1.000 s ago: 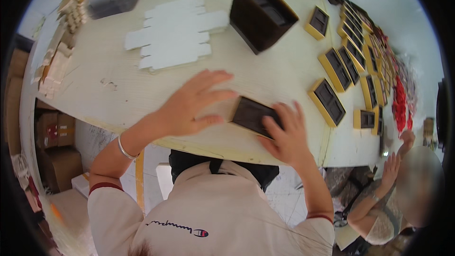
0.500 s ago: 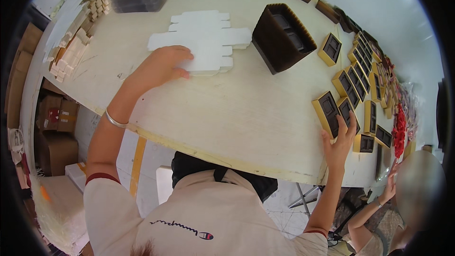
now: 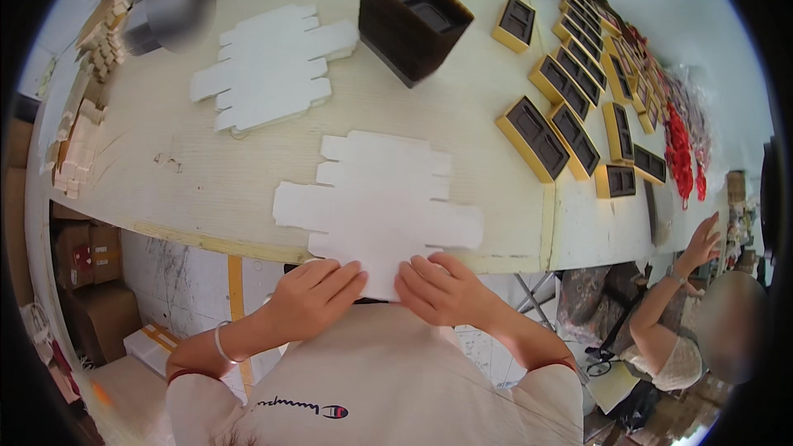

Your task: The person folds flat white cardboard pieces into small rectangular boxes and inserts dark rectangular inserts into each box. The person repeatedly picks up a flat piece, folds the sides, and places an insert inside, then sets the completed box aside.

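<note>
A flat, unfolded white cardboard box blank (image 3: 372, 190) lies in front of me, its near flap reaching past the table's front edge. My left hand (image 3: 318, 299) grips the left side of that flap with its fingers closed on top. On the flap's other side my right hand (image 3: 442, 291) holds it the same way, fingers curled over the card. The thumbs are mostly hidden. Farther off to the left sits a stack of similar white box blanks (image 3: 268, 70), which neither hand touches.
Behind the blanks stands a tall pile of dark brown trays (image 3: 413, 25). Several gold boxes with dark inserts (image 3: 534, 139) fill the right side, near red tassels (image 3: 679, 149). Pale card pieces (image 3: 78, 132) line the left edge. Another person's hand (image 3: 702, 244) is at the far right.
My left hand has drawn one blank from the stack toward me. My right hand has left the gold boxes and now grips the blank too. The whole view has shifted.
</note>
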### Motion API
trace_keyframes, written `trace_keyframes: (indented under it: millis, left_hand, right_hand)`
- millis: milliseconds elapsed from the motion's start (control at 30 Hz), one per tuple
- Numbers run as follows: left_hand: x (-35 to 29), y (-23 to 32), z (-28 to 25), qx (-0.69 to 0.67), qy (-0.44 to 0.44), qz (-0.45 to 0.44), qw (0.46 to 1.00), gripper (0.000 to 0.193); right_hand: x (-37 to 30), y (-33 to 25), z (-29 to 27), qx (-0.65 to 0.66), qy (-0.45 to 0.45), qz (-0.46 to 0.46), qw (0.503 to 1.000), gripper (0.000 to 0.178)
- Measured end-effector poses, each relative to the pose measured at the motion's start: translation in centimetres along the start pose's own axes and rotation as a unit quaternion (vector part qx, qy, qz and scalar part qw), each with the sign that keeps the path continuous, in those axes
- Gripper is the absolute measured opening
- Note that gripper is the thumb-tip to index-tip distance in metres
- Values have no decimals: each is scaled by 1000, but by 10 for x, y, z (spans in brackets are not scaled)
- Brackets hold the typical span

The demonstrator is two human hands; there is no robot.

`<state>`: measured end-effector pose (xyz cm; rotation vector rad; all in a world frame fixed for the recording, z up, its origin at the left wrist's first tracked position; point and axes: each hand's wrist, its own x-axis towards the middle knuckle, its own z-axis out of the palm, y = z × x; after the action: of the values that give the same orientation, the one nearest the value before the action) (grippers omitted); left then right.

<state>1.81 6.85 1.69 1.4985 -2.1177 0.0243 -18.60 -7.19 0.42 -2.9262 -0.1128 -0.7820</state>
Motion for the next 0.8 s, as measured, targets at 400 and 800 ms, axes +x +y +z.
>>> trace_keyframes:
  millis: [400,800]
  left_hand:
    - [17,-11,29,59,13,-27,998,25]
    - [20,-13,17,-68,-29,-152,986,15]
  right_hand:
    - [-2,-4,20,-8,46,180,983,34]
    - [12,-6,8,117,-90,258,955,11]
